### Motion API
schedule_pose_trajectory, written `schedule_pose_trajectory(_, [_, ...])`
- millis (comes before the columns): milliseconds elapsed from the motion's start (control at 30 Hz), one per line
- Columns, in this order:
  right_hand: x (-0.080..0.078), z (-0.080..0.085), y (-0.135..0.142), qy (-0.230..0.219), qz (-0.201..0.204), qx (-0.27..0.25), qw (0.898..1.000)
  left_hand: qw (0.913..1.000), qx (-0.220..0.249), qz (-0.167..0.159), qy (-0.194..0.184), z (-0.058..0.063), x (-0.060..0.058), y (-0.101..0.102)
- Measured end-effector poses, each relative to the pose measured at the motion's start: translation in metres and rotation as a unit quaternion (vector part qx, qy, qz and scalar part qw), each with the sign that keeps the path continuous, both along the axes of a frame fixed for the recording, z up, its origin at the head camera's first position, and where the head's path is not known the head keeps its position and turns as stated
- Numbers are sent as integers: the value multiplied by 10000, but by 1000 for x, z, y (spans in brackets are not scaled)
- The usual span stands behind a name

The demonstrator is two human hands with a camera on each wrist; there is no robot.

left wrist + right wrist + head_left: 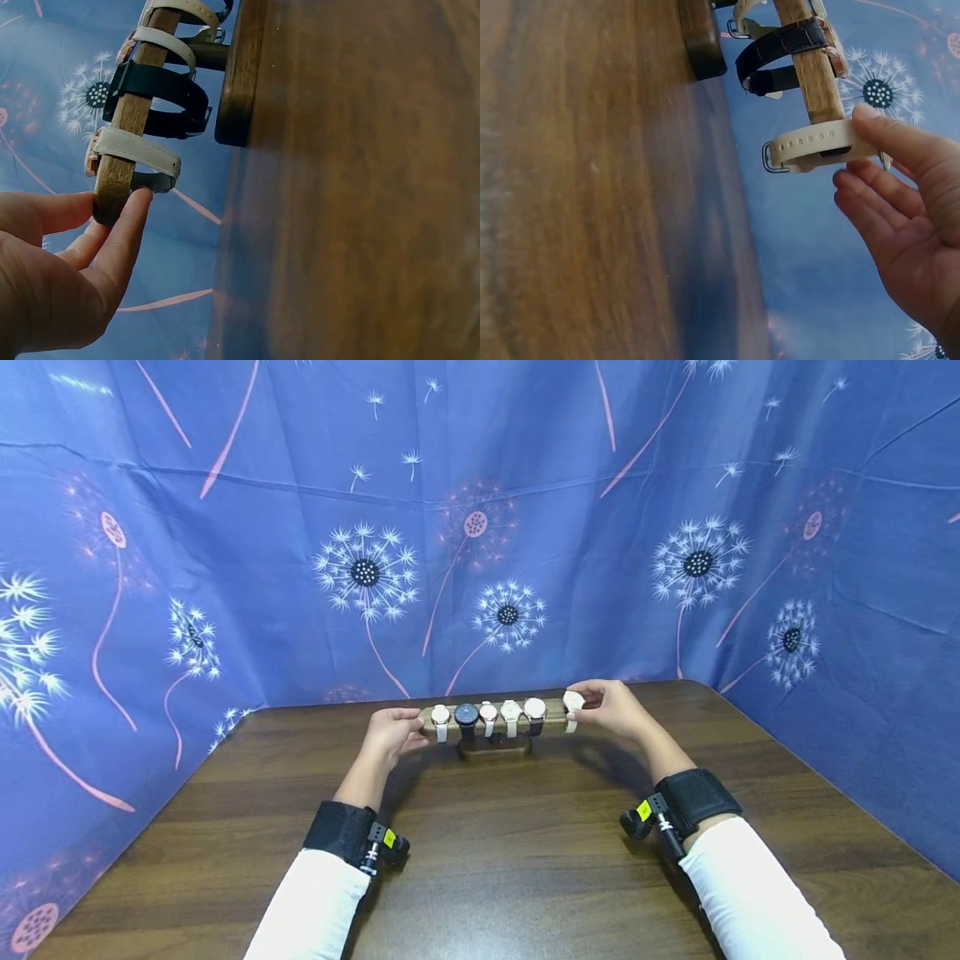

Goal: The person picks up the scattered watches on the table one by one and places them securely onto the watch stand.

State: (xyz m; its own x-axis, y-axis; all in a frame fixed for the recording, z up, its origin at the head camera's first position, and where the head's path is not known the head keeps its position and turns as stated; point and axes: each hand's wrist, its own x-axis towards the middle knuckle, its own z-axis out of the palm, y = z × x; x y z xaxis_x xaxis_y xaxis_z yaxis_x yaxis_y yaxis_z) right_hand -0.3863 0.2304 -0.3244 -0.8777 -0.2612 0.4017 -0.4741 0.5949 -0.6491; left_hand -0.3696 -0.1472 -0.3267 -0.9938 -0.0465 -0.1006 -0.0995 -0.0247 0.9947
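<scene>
A wooden watch stand's bar [555, 712] runs left to right above its dark base [495, 748]. My left hand [386, 735] grips the bar's left end between thumb and fingers, beside a white-strapped watch [131, 146]. At the other end, my right hand [618, 708] pinches a cream-strapped watch [810, 144]. Its strap is buckled in a loop, and the loop sits around the tip of the bar [819, 94]. Between them, several watches hang on the bar, among them a black one [467, 715] and one with a dark brown strap [536, 710].
The stand is on a brown wooden table [510, 852], near its back edge. Behind and at both sides hangs a blue cloth [450, 443] with a dandelion print. Each wrist carries a black strap with a small camera [637, 823].
</scene>
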Motion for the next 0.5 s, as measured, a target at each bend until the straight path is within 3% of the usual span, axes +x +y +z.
schedule_pose_trajectory(233, [-8,3,-4,-295,291,-215,9989,9998,52,149,105,1,-2,1])
schedule_pose_trajectory(500, [-7,-3,-8,-587,261,-168,9978,9996,138,229,92,-7,-5,2])
